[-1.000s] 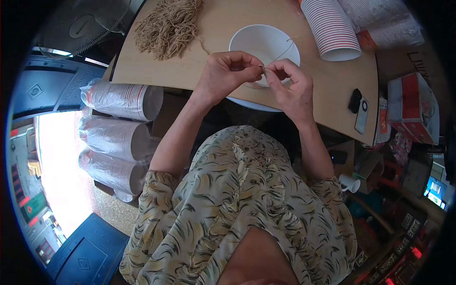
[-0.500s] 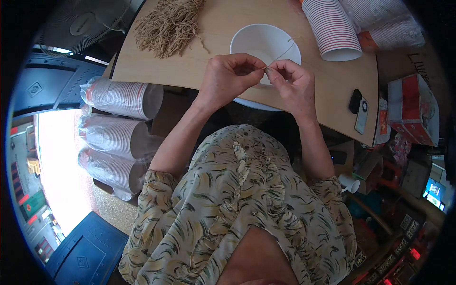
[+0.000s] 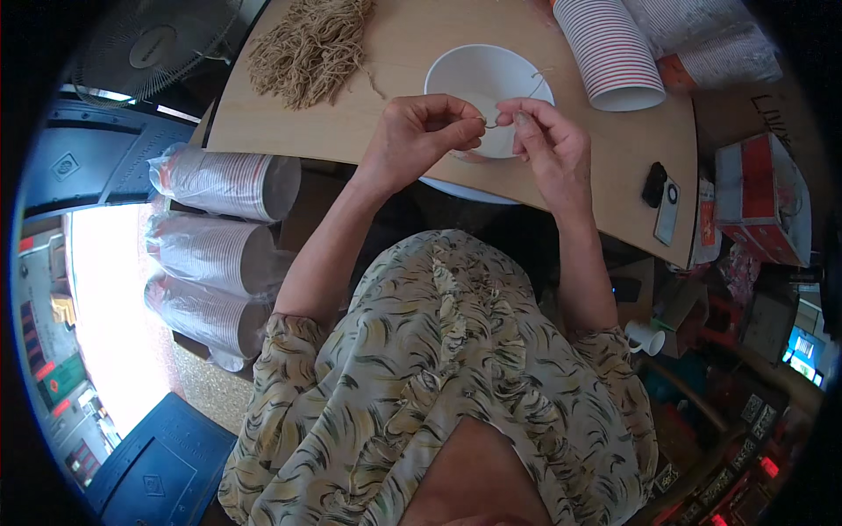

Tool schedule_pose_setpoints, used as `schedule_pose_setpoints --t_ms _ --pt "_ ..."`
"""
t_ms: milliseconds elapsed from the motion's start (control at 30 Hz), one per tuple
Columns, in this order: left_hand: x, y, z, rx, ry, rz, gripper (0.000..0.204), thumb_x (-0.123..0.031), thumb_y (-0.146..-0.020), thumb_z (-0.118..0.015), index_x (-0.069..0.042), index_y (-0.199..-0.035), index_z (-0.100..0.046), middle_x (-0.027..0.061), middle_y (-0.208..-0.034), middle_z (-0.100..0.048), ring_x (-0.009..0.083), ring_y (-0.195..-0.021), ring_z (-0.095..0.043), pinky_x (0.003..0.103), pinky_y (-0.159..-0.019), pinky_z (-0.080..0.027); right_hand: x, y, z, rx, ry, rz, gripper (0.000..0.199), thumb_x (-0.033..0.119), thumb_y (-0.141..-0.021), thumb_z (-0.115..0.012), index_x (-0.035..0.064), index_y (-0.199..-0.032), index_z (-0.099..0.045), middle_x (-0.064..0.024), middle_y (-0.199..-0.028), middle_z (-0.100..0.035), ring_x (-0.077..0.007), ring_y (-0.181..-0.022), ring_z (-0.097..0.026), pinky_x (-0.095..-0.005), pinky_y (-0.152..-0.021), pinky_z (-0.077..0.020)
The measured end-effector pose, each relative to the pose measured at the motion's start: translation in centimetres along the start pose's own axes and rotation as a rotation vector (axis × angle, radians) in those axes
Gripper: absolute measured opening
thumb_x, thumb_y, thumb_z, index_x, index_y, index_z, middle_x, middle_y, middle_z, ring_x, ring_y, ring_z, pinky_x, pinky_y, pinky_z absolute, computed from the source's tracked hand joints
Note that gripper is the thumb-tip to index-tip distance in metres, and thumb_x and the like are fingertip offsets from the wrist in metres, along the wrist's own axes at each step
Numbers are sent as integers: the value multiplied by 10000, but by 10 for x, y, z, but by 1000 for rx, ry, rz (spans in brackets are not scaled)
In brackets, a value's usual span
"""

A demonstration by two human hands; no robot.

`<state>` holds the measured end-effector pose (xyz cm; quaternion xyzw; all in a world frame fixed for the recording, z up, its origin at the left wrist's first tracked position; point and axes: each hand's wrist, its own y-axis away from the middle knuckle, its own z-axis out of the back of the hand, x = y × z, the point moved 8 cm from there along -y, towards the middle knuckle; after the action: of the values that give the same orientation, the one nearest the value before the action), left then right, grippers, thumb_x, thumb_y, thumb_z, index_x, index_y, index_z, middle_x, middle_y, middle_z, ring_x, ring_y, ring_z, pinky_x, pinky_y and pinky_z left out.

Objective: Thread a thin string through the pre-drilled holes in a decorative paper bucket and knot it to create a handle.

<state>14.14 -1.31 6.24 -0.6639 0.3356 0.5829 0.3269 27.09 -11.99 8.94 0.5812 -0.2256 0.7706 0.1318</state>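
Note:
Over the near side of a white paper tub (image 3: 465,70), my left hand (image 3: 421,136) pinches a thin tan string (image 3: 492,125) between thumb and forefinger. My right hand (image 3: 553,149) faces it a short gap away, thumb and forefinger bent around the same string. Between the fingertips the string makes a small curve. Another stretch of it rises behind my right hand to the tub's right rim; whether it passes through the rim, I cannot tell. A heap of tan strings (image 3: 311,53) lies at the table's far left, one strand trailing off.
The wooden table (image 3: 395,70) holds a stack of red-striped tubs (image 3: 610,53), wrapped stacks (image 3: 728,61) and a pale remote-like device (image 3: 667,213). Wrapped tub stacks (image 3: 210,254) stand left, below a fan (image 3: 153,48). A red-and-white carton (image 3: 759,202) sits right.
My hands, which met at the string, have moved slightly apart. The right hand has shifted a little right, and a short curve of string now shows between the fingertips.

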Motion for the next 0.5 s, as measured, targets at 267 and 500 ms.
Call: schedule_pose_setpoints --t_ms 267,500 --pt "-4 -2 -7 80 -16 -29 138 -74 -961 -665 44 -1033 -666 46 -940 -697 102 -894 -660 275 -807 -581 -17 -5 -13 106 -41 -115 177 95 -999 -594 -32 -1083 -685 -42 -852 -700 -67 -752 -630 -235 -628 -509" --pt "4 -3 -7 56 36 -20 101 -48 -951 -667 32 -1013 -658 50 -930 -703 102 -871 -681 255 -779 -578 -24 -4 -17 153 -201 -172 148 69 -973 -640 -33 -1074 -677 -9 -821 -666 -22 -646 -520 -179 -564 -411"
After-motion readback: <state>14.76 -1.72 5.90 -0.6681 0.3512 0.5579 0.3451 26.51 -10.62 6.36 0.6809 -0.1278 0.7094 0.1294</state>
